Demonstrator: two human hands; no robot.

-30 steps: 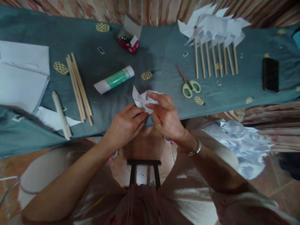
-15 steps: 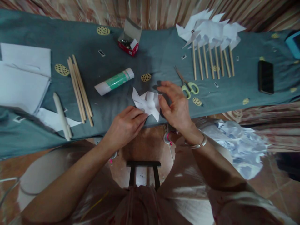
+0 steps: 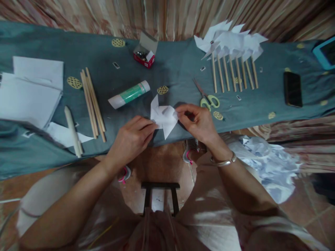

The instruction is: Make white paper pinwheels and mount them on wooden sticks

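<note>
A white paper pinwheel [image 3: 164, 118] with folded blades is held between my two hands, just over the front edge of the table. My left hand [image 3: 133, 136] pinches its left blade between thumb and fingers. On the opposite side my right hand [image 3: 196, 121] has thumb and forefinger closed on the right blade. Beyond the pinwheel lies a glue stick [image 3: 131, 93] with a green label. Green-handled scissors [image 3: 208, 99] rest just past my right hand.
Several finished pinwheels on sticks [image 3: 230, 45] lie at the back right, near a phone [image 3: 293, 89]. A small red box [image 3: 144, 57] stands open at the back. Wooden sticks [image 3: 92, 104], a white knife-like tool [image 3: 73, 130] and paper sheets [image 3: 28, 101] are left. A bag of paper scraps [image 3: 272, 164] sits below right.
The pinwheel has turned a little. My right hand's fingers, apart before, have closed on its right blade, and my left hand has shifted slightly left. The whole view has shifted a little.
</note>
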